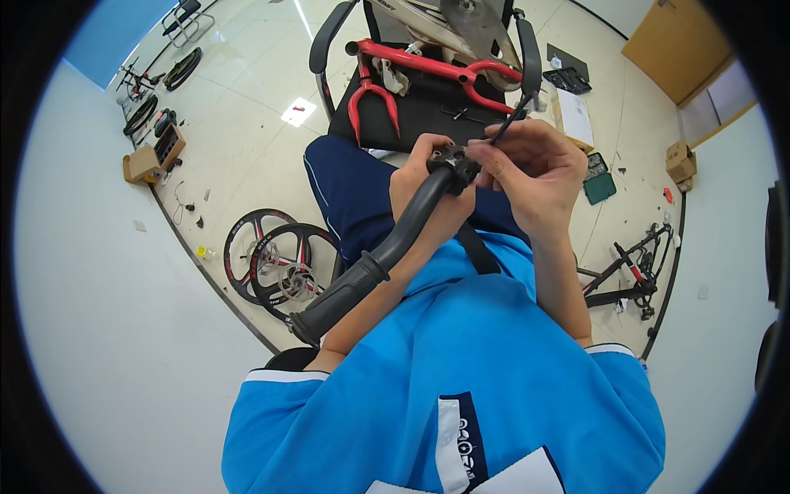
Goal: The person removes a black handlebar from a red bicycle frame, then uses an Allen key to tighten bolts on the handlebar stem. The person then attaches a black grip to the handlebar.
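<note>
A black bicycle handlebar (411, 218) with a ribbed rubber grip (341, 295) slants across my lap, its grip end toward my left forearm. My left hand (411, 193) is closed round the inner end, just beside a dark metal clamp (449, 160). Above the clamp's right side, my right hand (545, 169) pinches a thin black rod-like tool (512, 120), which looks like a hex key; its far end points up and away. Whether the tool's near end sits in a bolt is hidden by my fingers.
A black armchair (350, 111) ahead carries a red bicycle frame (411, 59) with a fork. Spoked wheels (276, 255) lie on the left floor. To the right are a black bicycle frame (629, 276), an open green tool case (599, 186) and cardboard boxes (680, 163).
</note>
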`<state>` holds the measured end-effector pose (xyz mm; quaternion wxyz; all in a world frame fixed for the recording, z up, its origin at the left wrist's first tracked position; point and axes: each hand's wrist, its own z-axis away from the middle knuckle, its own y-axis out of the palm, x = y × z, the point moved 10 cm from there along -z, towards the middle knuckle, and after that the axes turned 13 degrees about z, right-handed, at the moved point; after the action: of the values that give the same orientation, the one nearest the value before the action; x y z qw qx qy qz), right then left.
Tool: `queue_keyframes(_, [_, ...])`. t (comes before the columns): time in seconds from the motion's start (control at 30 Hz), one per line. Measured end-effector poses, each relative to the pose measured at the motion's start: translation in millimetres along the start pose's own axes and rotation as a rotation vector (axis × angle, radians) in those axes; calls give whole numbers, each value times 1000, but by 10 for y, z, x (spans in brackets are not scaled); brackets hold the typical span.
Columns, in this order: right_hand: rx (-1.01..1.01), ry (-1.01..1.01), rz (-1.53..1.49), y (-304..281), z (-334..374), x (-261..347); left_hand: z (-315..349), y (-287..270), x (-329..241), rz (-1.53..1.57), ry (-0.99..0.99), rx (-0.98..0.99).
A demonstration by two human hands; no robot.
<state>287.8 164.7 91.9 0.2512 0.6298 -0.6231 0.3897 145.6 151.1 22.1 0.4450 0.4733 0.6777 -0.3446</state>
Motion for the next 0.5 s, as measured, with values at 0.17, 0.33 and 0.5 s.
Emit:
queue_keyframes(0.17, [173,128,-160,96,-26,-10,-16,-7,-11,35,33,-2])
queue_keyframes(0.33, [172,131,-129,154,-40,15,-13,17,-54,17,71,4])
queue_keyframes(0.5, [93,-79,172,75,-48,70,-2,16,-66,21,98,-6])
